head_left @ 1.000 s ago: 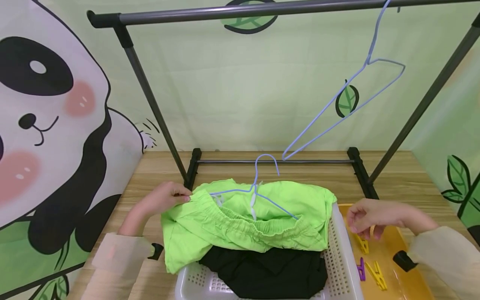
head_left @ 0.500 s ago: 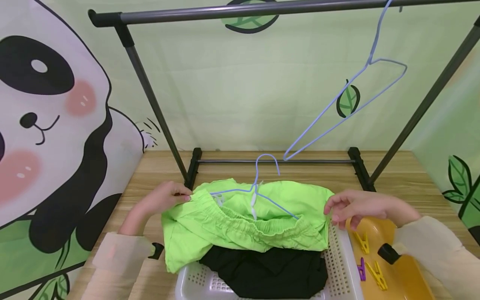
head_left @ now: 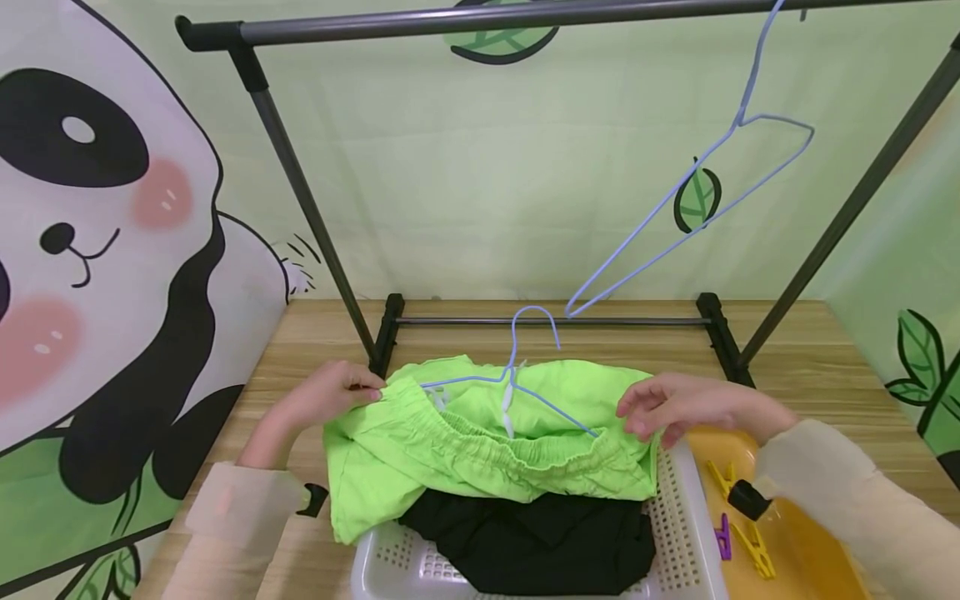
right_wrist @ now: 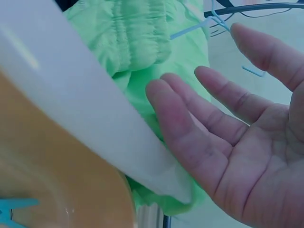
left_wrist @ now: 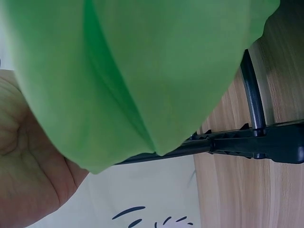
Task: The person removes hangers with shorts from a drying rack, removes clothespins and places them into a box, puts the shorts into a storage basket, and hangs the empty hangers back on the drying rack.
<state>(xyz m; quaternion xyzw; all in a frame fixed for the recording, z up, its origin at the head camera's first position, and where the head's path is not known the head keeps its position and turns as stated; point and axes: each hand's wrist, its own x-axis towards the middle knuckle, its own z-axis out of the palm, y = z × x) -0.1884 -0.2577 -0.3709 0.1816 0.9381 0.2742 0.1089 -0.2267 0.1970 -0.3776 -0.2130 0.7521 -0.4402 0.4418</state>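
Observation:
Bright green shorts [head_left: 420, 454] with an elastic waistband lie across the back of a white basket [head_left: 697, 517]. Inside the waistband sits a blue wire hanger [head_left: 514, 333], its hook standing up above the cloth. My left hand [head_left: 322, 398] pinches the left end of the waistband with thumb and fingers; in the left wrist view, green cloth [left_wrist: 161, 71] hides the fingertips. Over the right end of the shorts is my right hand [head_left: 690, 407], fingers loosely spread. The right wrist view shows that hand [right_wrist: 237, 142] holding nothing, beside the cloth and the basket rim.
Black folded cloth [head_left: 540, 542] lies in the basket. To the right, an orange tray [head_left: 813, 550] holds yellow clothespins [head_left: 753, 550] and a purple clothespin [head_left: 723, 537]. A second blue hanger [head_left: 754, 75] hangs from the dark rack's top bar [head_left: 420, 23].
My right hand has moved left from above the orange tray to over the right end of the shorts. The left hand and the shorts have stayed in place.

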